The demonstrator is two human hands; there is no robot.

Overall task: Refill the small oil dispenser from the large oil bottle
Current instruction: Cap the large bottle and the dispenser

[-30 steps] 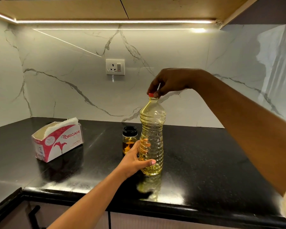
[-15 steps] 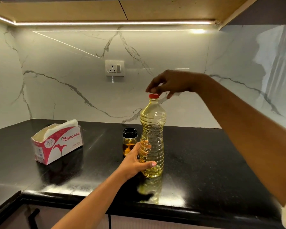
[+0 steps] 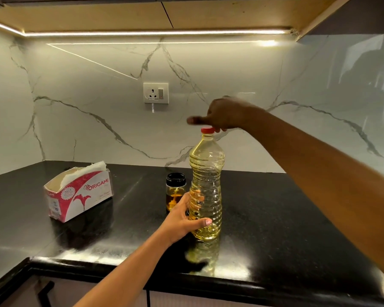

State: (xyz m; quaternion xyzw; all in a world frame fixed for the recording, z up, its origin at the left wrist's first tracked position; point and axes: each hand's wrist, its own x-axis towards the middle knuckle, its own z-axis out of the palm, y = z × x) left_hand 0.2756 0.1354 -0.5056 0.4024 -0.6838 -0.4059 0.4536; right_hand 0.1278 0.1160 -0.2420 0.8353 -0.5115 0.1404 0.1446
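The large oil bottle (image 3: pixel 206 185), clear ribbed plastic filled with yellow oil, stands upright on the black counter (image 3: pixel 275 218). My left hand (image 3: pixel 182 220) grips its lower body from the left. My right hand (image 3: pixel 224 116) sits over the red cap (image 3: pixel 207 130), motion-blurred, with fingers curled at the cap's back and right side and the thumb sticking out to the left. Just behind and left of the bottle stands the small oil dispenser (image 3: pixel 175 191), a glass jar with a black lid and a little amber oil; my left hand partly hides it.
An open red-and-white tissue box (image 3: pixel 80 193) sits on the counter to the left. A wall socket (image 3: pixel 155 93) is on the marble backsplash behind. The counter's front edge (image 3: pixel 186 278) runs below my arms, with cabinet fronts under it.
My right hand has turned on the cap, the thumb swinging out to the left. The left hand keeps its hold on the bottle, which stays upright in place.
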